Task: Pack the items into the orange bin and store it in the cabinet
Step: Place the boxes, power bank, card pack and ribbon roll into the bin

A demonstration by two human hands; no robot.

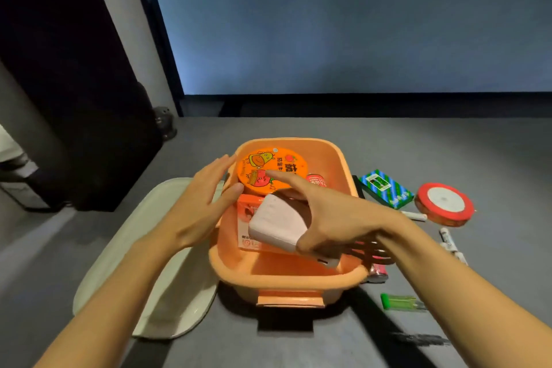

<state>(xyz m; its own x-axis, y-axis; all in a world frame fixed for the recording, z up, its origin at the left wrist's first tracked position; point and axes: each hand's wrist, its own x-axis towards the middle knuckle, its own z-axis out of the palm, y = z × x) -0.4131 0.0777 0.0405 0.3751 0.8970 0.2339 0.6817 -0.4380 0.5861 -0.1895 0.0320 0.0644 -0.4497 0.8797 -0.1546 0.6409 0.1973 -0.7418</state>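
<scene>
The orange bin [286,279] stands on the grey table in the middle of the view. Inside it lie a round orange noodle cup [268,169], a small red can [316,181] and an orange-and-white box [248,218]. My right hand [331,215] holds a pale pink power bank [277,222] over the bin, thumb on its near end, index finger stretched toward the noodle cup. My left hand [200,203] is open, fingers straight, beside the bin's left rim with its thumb near the cup.
A white tray [155,263] lies left of the bin. Right of the bin are a green-and-blue box [385,188], a red ribbon spool [445,203], white markers [451,243], a green lighter [400,302] and a pink item [378,273]. A large screen stands behind.
</scene>
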